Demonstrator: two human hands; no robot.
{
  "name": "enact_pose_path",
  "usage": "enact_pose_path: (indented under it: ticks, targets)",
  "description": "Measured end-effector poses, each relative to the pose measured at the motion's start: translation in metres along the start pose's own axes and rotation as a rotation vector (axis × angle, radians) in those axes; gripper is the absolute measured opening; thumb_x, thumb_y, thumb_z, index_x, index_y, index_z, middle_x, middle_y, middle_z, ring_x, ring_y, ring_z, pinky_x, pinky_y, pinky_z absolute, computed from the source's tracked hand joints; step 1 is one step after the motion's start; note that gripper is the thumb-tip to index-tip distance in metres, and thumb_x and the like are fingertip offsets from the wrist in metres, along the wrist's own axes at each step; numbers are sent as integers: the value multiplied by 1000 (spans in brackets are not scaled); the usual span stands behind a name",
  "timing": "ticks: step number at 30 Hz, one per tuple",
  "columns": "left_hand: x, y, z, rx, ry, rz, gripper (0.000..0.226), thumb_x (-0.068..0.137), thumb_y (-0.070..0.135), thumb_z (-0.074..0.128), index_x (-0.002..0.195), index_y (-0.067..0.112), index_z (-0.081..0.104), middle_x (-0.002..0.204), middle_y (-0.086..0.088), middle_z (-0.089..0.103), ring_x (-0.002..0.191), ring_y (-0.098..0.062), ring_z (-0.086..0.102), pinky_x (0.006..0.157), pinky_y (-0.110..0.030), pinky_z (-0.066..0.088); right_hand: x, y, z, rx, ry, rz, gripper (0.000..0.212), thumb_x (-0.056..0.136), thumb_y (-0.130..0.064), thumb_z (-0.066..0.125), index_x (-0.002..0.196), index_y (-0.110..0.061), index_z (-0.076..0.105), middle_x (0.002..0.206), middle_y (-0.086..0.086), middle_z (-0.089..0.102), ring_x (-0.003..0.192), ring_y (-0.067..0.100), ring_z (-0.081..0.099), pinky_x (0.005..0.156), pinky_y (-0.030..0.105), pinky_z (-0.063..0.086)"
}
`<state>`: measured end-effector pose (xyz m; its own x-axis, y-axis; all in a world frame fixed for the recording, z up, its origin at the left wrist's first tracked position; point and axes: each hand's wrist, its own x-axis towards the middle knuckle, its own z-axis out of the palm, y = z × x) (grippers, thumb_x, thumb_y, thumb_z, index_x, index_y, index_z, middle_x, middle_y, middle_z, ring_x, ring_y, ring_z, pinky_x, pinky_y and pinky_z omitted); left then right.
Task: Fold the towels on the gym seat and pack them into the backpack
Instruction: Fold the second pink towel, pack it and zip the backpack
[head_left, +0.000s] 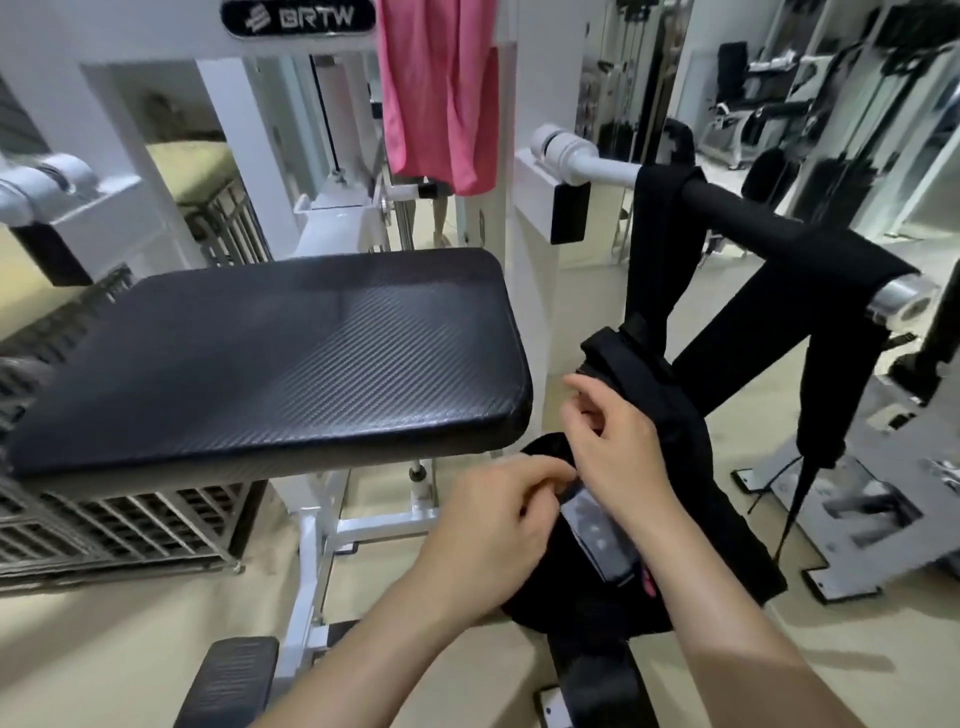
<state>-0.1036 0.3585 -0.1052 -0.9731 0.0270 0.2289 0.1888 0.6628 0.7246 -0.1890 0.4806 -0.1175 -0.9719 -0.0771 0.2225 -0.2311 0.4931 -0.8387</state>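
Behind the seat a towel hangs, unpacked I judge; my left hand and right hand pinch the backpack.

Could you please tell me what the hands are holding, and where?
The left hand and right hand both grip the backpack at its open top edge.

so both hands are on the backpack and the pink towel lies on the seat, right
No. In the head view the pink towel hangs from the machine above the seat, not on it. The left hand and right hand are on the backpack.
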Motion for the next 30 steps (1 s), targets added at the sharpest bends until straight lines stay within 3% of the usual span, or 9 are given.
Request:
enact_pose_path:
  ticks: [4, 6, 8, 11, 18, 22, 26, 28, 30]
  targets:
    - [33, 20, -41, -137, 278, 66, 25, 86, 18, 49, 96, 29, 70, 72, 23, 65, 68, 2, 61, 71, -31, 55, 22, -44, -22, 27, 28, -127, 33, 96, -24, 52, 127, -26, 60, 93, -17, 63, 87, -10, 57, 73, 2, 40]
    - [53, 22, -63, -113, 364, 70, 26, 87, 15, 50, 93, 31, 70, 67, 25, 63, 62, 3, 58, 66, -26, 50, 36, -68, -27, 20, -9, -176, 37, 95, -25, 52, 132, -28, 56, 107, -12, 64, 98, -3, 58, 87, 13, 42]
    - [74, 22, -87, -101, 417, 50, 28, 88, 12, 51, 92, 32, 70, 67, 21, 64, 64, 0, 59, 66, -24, 47, 54, -90, -26, 0, -58, -206, 43, 96, -30, 51, 139, -31, 48, 127, -7, 59, 121, 7, 52, 103, 28, 39]
    - [109, 15, -117, -32, 462, 20, 28, 87, 10, 52, 96, 28, 71, 84, 15, 69, 82, -4, 63, 82, -26, 50, 89, -120, -15, -37, -120, -253, 52, 96, -34, 50, 146, -33, 34, 147, -6, 44, 136, 14, 39, 109, 33, 32]
    - [211, -43, -175, 207, 392, -25, 42, 89, 9, 46, 125, 19, 64, 127, -5, 61, 119, -20, 53, 95, -23, 36, 198, -153, 43, -280, -187, -245, 65, 92, -39, 48, 149, -36, 19, 153, 3, 33, 141, 29, 28, 111, 47, 31]
    - [272, -90, -195, 313, 356, -72, 42, 93, 18, 44, 131, 26, 59, 127, -11, 57, 121, -28, 50, 99, -31, 36, 267, -154, 83, -433, -155, -165, 68, 87, -40, 50, 147, -45, 19, 155, 12, 24, 144, 35, 15, 114, 53, 23]
    - [324, -124, -204, 361, 214, -98, 45, 95, 22, 40, 138, 30, 50, 129, -17, 53, 124, -34, 45, 105, -41, 35, 336, -143, 113, -607, -194, -56, 62, 82, -36, 44, 140, -51, 33, 158, 15, 17, 147, 35, 4, 116, 56, 15]
    - [345, -136, -207, 350, 138, -109, 47, 95, 25, 39, 141, 33, 45, 133, -18, 48, 125, -36, 43, 106, -44, 36, 362, -139, 123, -645, -191, 6, 58, 86, -34, 46, 141, -48, 36, 159, 12, 14, 147, 34, 2, 116, 55, 15]
    - [362, -142, -208, 354, 89, -121, 49, 95, 27, 39, 143, 36, 43, 136, -19, 43, 128, -39, 39, 107, -44, 34, 383, -138, 134, -657, -163, 14, 59, 89, -32, 47, 146, -34, 34, 157, 13, 20, 146, 34, 11, 117, 49, 18]
